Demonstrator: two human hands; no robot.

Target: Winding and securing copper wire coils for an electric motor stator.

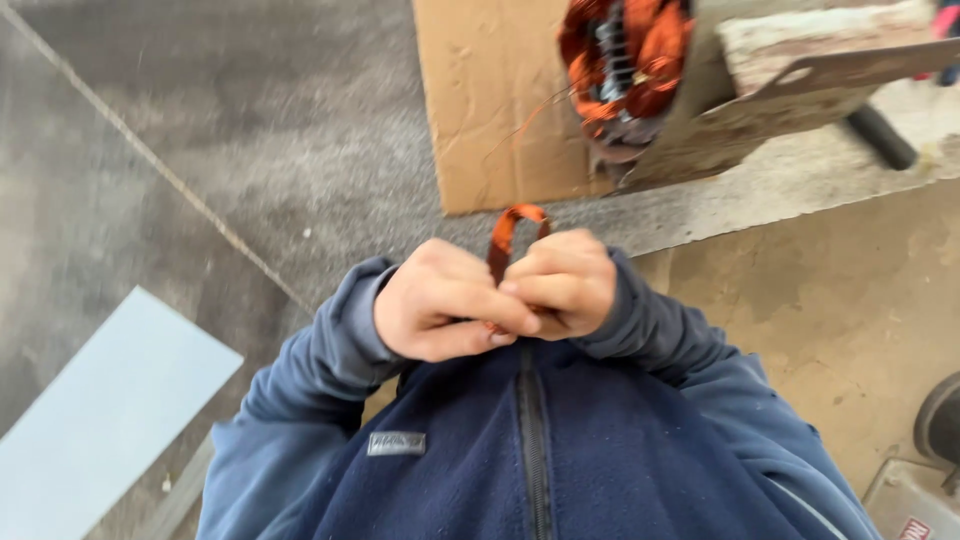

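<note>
1. The fingers (515, 312) of both hands are curled tight, pinching a loop of copper wire (512, 232) between them.
2. The left hand (450, 300) and right hand (560, 283) press together just above the zip of a dark blue fleece jacket (520, 450).
3. The wire is orange-brown, a flat bundle bent into a narrow arch rising above the knuckles; its lower ends are hidden, probably inside the fists.
4. Beyond, a motor stator (625, 65) wound with similar copper sits beside a cardboard sheet (490, 100).
</note>
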